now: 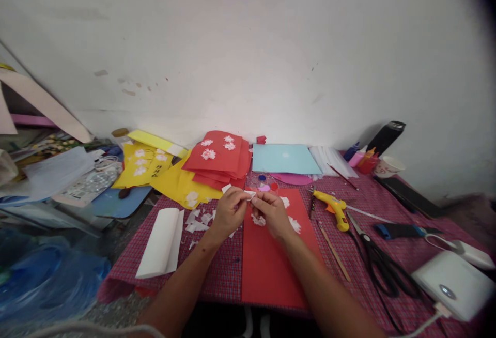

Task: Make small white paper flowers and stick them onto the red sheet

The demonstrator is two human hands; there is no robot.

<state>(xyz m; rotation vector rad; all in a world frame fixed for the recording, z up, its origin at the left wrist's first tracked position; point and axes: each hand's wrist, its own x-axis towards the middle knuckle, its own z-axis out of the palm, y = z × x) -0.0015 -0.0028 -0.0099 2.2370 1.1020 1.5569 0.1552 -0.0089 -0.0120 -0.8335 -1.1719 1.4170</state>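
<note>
Both hands meet above the upper part of a red paper sheet (271, 271). My left hand (230, 210) is closed, pinching a small piece of white paper (250, 193) by its left side. From the other side my right hand (270, 213) grips the same piece with thumb and fingers. White paper flowers (294, 224) lie on the red sheet around my right hand, partly covered by it. Left of my left hand, torn white paper scraps (197, 221) are scattered over the checked cloth. A folded white paper (160, 243) lies beyond them.
A yellow glue gun (334, 208), black scissors (382, 260), a wooden stick (335, 253) and a white box (453, 281) lie on the right. Flower-decorated red sheets (217, 159), yellow sheets (141, 167) and a light blue sheet (284, 159) are along the wall.
</note>
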